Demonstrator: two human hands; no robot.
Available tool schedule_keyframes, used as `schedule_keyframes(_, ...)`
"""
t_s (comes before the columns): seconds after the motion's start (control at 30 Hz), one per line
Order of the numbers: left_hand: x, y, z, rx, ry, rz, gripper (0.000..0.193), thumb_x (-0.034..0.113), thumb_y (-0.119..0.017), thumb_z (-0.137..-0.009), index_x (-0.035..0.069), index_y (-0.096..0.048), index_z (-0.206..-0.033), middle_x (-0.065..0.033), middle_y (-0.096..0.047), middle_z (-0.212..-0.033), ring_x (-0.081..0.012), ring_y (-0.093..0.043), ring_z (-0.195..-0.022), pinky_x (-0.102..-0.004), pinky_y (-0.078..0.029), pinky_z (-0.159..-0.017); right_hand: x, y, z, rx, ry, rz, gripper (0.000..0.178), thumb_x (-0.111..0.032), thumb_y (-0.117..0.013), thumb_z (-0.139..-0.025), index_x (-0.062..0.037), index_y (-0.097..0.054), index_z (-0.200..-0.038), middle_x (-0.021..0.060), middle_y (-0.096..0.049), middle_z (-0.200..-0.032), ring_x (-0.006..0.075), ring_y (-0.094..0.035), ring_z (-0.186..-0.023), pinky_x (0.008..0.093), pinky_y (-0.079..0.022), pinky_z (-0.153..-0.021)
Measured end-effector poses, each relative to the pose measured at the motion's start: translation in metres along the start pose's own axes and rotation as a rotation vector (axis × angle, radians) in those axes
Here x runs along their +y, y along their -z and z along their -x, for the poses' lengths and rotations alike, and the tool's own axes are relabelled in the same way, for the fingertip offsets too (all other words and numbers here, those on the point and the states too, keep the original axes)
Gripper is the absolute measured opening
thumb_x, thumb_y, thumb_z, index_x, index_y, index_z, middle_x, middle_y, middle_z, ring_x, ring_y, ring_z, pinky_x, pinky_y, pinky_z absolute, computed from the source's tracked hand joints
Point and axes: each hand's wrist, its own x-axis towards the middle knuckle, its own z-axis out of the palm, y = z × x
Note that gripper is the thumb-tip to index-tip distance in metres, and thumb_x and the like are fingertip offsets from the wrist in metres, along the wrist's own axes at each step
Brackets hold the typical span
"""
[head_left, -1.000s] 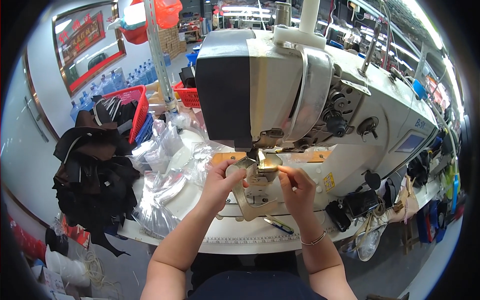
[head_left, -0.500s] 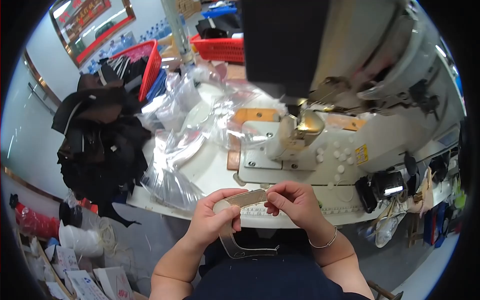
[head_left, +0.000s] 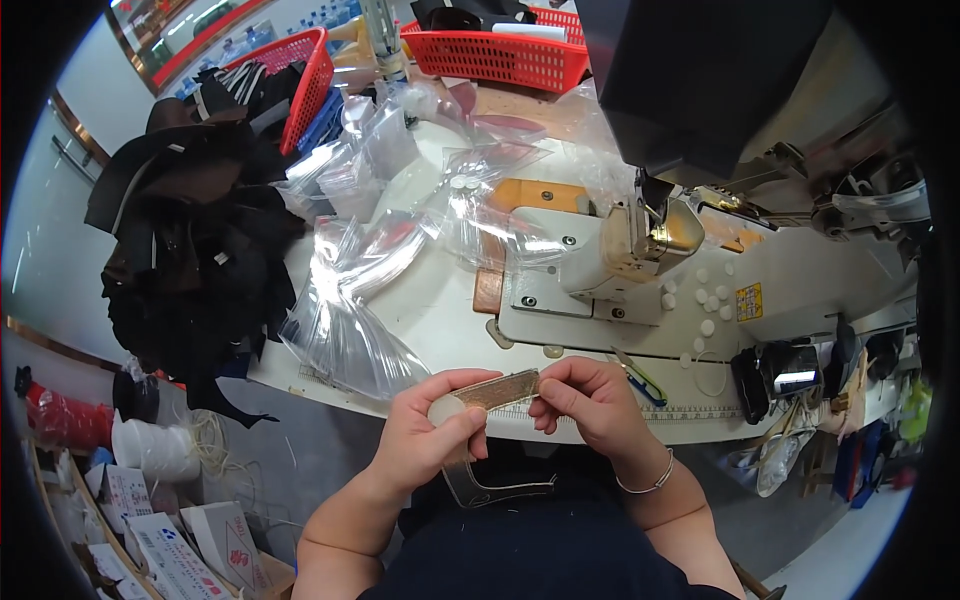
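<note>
Your left hand (head_left: 432, 425) has the curved tan strip (head_left: 505, 388) pinched between thumb and fingers, right at the tabletop's (head_left: 440, 310) front edge, and your right hand (head_left: 590, 405) nips its upper end with thumb and fingertips! Down below that edge hangs the other end, against your dark top (head_left: 540, 555). Just beside your right hand, green-handled snips (head_left: 642, 380) lie by the front edge; clear plastic bags (head_left: 350, 320) sprawl toward the tabletop's left edge.

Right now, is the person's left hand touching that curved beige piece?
Touching. The head view shows the left hand gripping the curved beige piece, with its thumb lying across it.
</note>
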Motion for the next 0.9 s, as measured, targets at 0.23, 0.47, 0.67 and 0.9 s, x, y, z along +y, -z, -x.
schedule_keyframes(0.23, -0.001, 0.0, -0.004, 0.004, 0.018, 0.008, 0.031, 0.005, -0.052, -0.084, -0.002, -0.053, -0.115, -0.0025, -0.057, -0.068, -0.0073, -0.054, -0.056, -0.0197, -0.045, -0.055, -0.004, 0.0, 0.0, 0.043, 0.066, 0.101, 0.01, -0.008, -0.055, -0.087, 0.0009, -0.059, -0.09, 0.0068, -0.062, -0.075, 0.0106, -0.058, -0.064, 0.022, -0.048, -0.057)
schedule_keyframes(0.47, -0.002, -0.002, -0.016, -0.006, 0.0, 0.035, 0.031, 0.004, -0.051, -0.085, -0.001, -0.052, -0.116, -0.0027, -0.056, -0.067, -0.0074, -0.054, -0.06, -0.0206, -0.045, -0.058, -0.153, 0.019, 0.034, 1.043, 1.583, 0.935, 0.016, -0.009, -0.06, -0.085, 0.0065, -0.056, -0.086, 0.0151, -0.061, -0.077, 0.0158, -0.055, -0.064, 0.0244, -0.044, -0.06)
schedule_keyframes(0.67, -0.006, -0.007, -0.015, 0.026, -0.076, -0.056, 0.031, 0.006, -0.053, -0.084, -0.002, -0.052, -0.114, -0.0039, -0.057, -0.071, -0.0093, -0.055, -0.061, -0.0229, -0.047, -0.059, -0.183, 0.013, 0.026, 1.326, 1.558, 0.93, 0.024, 0.001, -0.074, -0.07, 0.0025, -0.06, -0.09, 0.007, -0.063, -0.082, 0.0103, -0.059, -0.068, 0.02, -0.05, -0.06)
schedule_keyframes(0.9, -0.016, -0.008, -0.015, -0.002, -0.068, 0.013, 0.031, 0.004, -0.054, -0.083, -0.004, -0.051, -0.113, -0.0072, -0.058, -0.071, -0.0129, -0.056, -0.06, -0.0239, -0.047, -0.057, -0.174, 0.002, 0.011, 1.063, 1.733, 0.827, 0.036, -0.003, -0.076, -0.068, 0.0039, -0.057, -0.097, 0.0098, -0.054, -0.095, 0.0123, -0.055, -0.077, 0.0209, -0.049, -0.063)
